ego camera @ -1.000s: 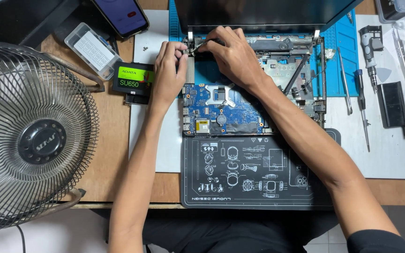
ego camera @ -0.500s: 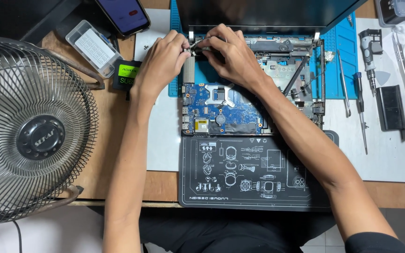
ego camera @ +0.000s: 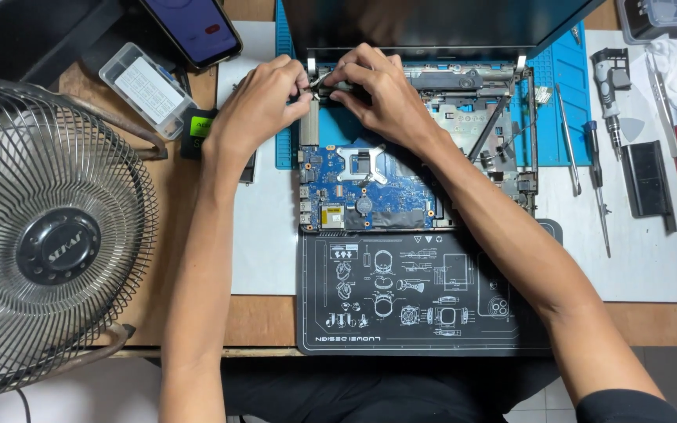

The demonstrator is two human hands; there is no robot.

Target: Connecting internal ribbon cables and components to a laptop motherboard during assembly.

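An opened laptop chassis (ego camera: 503, 149) lies in front of me, its blue motherboard (ego camera: 370, 192) bare. My left hand (ego camera: 264, 102) and my right hand (ego camera: 381, 98) meet at the chassis's back left corner. The fingertips of both pinch a small metal hinge part (ego camera: 320, 78) there. The right hand hides the rest of that part and the area under it. The laptop's dark screen (ego camera: 432, 23) stands open behind the hands.
A wire-guard fan (ego camera: 56, 243) fills the left. A phone (ego camera: 197, 27), a clear plastic box (ego camera: 146, 86) and a green-labelled drive (ego camera: 196, 129) lie back left. A black printed mat (ego camera: 425, 298) is in front. Screwdrivers (ego camera: 599, 184), tweezers (ego camera: 566, 137) and an electric driver (ego camera: 609, 86) lie right.
My left hand has moved right and back, from beside the green-labelled drive to the hinge corner, and now pinches there with the right hand. The right hand has stayed in place.
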